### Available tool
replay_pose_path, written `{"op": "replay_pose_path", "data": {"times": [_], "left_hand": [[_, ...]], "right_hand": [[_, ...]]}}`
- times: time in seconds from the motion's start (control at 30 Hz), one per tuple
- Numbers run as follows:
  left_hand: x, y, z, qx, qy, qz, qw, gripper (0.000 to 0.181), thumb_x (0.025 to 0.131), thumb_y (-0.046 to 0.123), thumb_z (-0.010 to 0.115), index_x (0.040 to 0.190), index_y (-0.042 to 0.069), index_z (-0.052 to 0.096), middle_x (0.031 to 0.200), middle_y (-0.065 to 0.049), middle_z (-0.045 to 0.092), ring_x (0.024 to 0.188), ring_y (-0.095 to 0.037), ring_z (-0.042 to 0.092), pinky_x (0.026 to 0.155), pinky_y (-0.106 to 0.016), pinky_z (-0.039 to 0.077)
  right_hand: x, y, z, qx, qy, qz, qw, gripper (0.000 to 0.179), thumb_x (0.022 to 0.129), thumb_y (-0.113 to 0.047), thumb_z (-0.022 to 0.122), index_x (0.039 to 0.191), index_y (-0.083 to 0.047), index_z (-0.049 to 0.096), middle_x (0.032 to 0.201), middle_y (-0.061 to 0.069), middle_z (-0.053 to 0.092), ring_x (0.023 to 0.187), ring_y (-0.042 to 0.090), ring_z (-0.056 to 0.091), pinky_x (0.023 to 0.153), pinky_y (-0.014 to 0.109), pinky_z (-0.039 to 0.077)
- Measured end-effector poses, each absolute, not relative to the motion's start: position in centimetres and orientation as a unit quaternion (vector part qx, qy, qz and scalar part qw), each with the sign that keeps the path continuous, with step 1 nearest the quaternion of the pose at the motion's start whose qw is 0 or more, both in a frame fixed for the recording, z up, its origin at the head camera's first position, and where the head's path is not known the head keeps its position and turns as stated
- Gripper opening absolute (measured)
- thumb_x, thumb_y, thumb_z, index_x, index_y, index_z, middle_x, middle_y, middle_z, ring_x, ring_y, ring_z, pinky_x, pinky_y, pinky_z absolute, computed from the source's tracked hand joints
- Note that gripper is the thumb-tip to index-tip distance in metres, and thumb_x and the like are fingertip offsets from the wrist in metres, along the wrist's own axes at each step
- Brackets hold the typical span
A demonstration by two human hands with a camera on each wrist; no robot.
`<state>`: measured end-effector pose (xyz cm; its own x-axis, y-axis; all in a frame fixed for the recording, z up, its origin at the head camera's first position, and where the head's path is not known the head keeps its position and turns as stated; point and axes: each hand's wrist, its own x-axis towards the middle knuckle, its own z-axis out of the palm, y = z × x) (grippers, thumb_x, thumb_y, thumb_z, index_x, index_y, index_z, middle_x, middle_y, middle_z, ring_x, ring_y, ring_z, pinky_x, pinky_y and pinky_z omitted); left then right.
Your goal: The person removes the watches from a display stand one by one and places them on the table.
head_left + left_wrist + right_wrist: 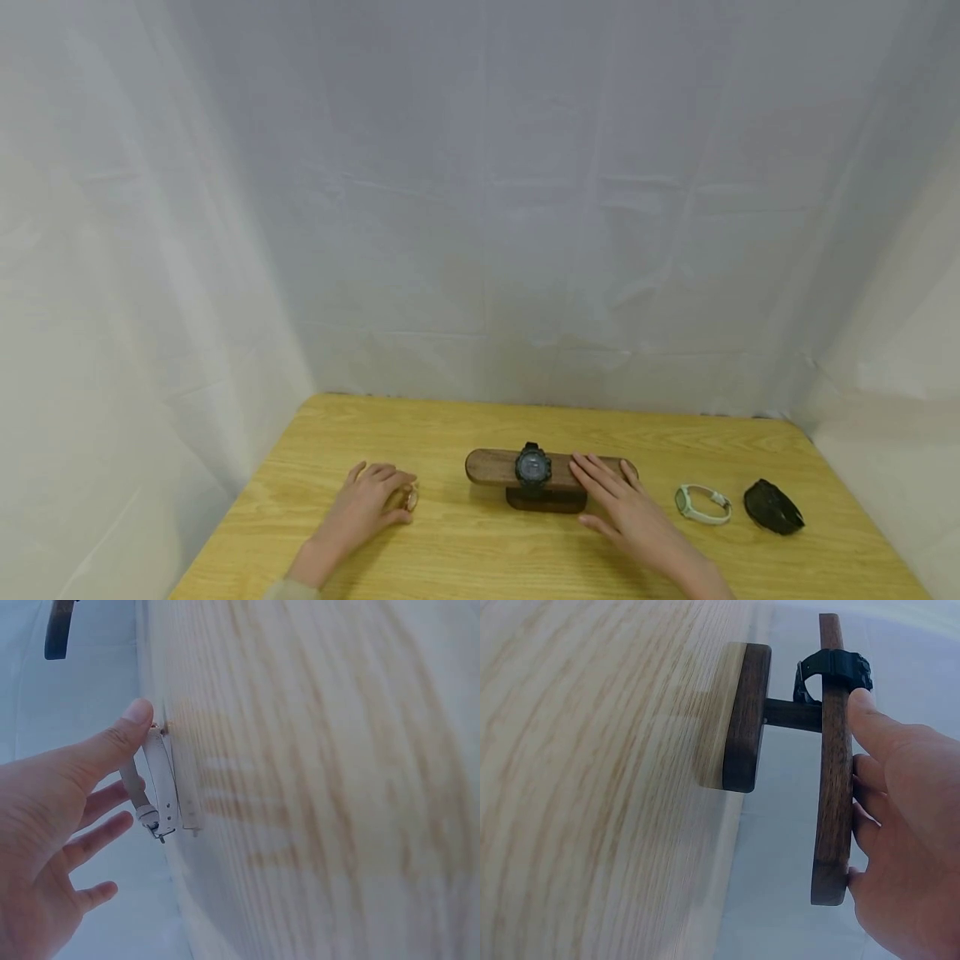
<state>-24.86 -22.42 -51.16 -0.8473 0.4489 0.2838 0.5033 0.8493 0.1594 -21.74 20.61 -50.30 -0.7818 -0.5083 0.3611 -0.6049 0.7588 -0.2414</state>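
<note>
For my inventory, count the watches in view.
4: dark watch on the wooden stand, small watch at the left hand, pale watch right of the stand, and apparently a black watch far right, its face unseen.

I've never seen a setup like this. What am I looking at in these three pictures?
There is no machine here, just a person working bare-handed. The wide picture comes from a camera worn on the head; the other two come from cameras on the wrists, so the table looks tipped sideways in them. On it is a wooden stand with a black watch around its bar. To its right in the wide picture lie a pale green watch and a dark curved item I can't identify. The left hand curves its thumb and fingers around a small watch; the right hand rests on the bar beside the black watch.
</note>
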Motion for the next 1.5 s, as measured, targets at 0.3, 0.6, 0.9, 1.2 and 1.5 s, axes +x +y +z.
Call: {"op": "replay_pose_path", "data": {"times": [0.3,0.6,0.9,1.2,1.5], "left_hand": [[-24.9,-22.1,-51.1,-0.257,-0.949,-0.126,0.135,0.052,0.075,0.036,0.087,0.120,0.013,0.072,0.119,-0.007,0.072,0.117,-0.033,0.062,0.106,-0.070,0.039],[-25.6,-20.2,-50.1,-0.292,-0.921,-0.158,0.203,0.046,0.082,0.032,0.084,0.122,0.013,0.071,0.120,-0.005,0.073,0.113,-0.029,0.065,0.106,-0.063,0.044],[-26.4,-16.9,-48.2,-0.332,-0.887,-0.187,0.261,0.054,0.081,0.029,0.085,0.128,0.011,0.068,0.122,-0.006,0.072,0.112,-0.026,0.067,0.107,-0.060,0.045],[-27.1,-13.6,-47.1,-0.365,-0.869,-0.171,0.288,0.063,0.083,0.042,0.080,0.136,0.014,0.062,0.131,-0.004,0.068,0.120,-0.023,0.064,0.112,-0.054,0.043],[-27.2,-10.3,-46.6,-0.390,-0.875,-0.141,0.249,0.067,0.085,0.053,0.074,0.140,0.016,0.060,0.136,-0.001,0.064,0.126,-0.021,0.059,0.116,-0.052,0.039]], "right_hand": [[-21.6,20.7,-50.2,0.298,-0.929,0.168,0.138,0.074,0.092,-0.031,0.074,0.155,-0.011,0.041,0.161,0.007,0.039,0.146,0.031,0.038,0.114,0.070,0.026],[-21.7,20.8,-50.3,0.302,-0.927,0.167,0.146,0.074,0.091,-0.031,0.075,0.155,-0.010,0.042,0.161,0.008,0.039,0.146,0.032,0.039,0.114,0.070,0.026],[-21.8,20.8,-50.2,0.310,-0.926,0.171,0.130,0.075,0.094,-0.031,0.072,0.158,-0.012,0.037,0.162,0.009,0.036,0.146,0.034,0.037,0.114,0.071,0.025],[-21.9,20.7,-50.3,0.311,-0.926,0.169,0.131,0.075,0.094,-0.031,0.072,0.158,-0.012,0.036,0.162,0.010,0.036,0.147,0.033,0.037,0.114,0.071,0.025],[-21.8,20.7,-50.2,0.311,-0.926,0.173,0.130,0.075,0.094,-0.031,0.072,0.158,-0.014,0.036,0.162,0.009,0.037,0.146,0.034,0.037,0.114,0.072,0.024]]}}
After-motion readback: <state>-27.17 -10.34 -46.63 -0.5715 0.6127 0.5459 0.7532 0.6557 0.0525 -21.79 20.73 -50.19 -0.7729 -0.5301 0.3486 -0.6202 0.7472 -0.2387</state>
